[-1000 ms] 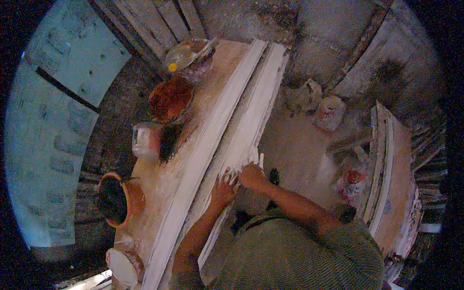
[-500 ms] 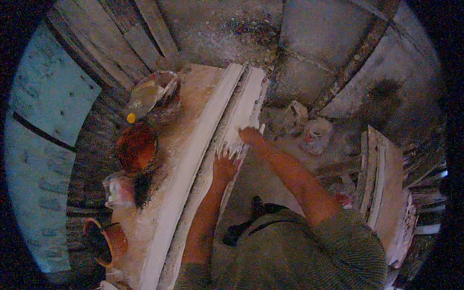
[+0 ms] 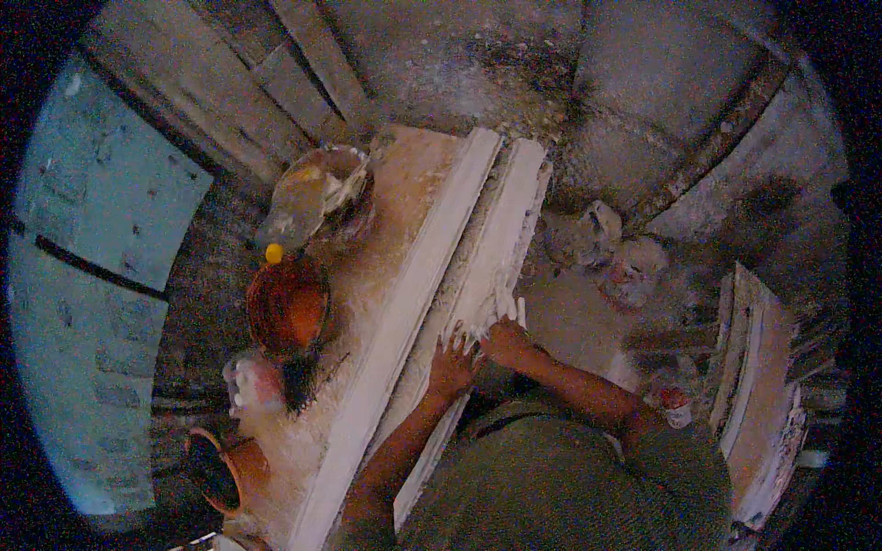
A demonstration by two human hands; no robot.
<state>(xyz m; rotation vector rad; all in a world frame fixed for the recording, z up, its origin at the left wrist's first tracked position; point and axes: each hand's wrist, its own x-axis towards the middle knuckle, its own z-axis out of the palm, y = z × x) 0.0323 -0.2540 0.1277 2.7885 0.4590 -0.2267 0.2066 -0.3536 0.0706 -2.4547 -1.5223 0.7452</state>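
Note:
Two long white moulded strips, plaster-like, lie side by side along the bench, with a rough dark groove between them. My left hand lies on the right-hand strip, palm down, its fingers spread and their tips coated in white. Close beside it, my right hand rests at that strip's outer edge. Its fingers, thick with white paste, stretch out and point away from me. No tool shows in either hand.
Along the bench's left side stand a paste-smeared basin, a reddish-brown bowl, a clear plastic tub and an orange-rimmed pot. A yellow round cap sits by the bowl. Plastic bags lie on the floor; stacked boards stand right.
Both hands have drawn back along the strip toward my body and closer together. My right hand's fingers, curled at the edge before, now reach forward. The view has shifted slightly.

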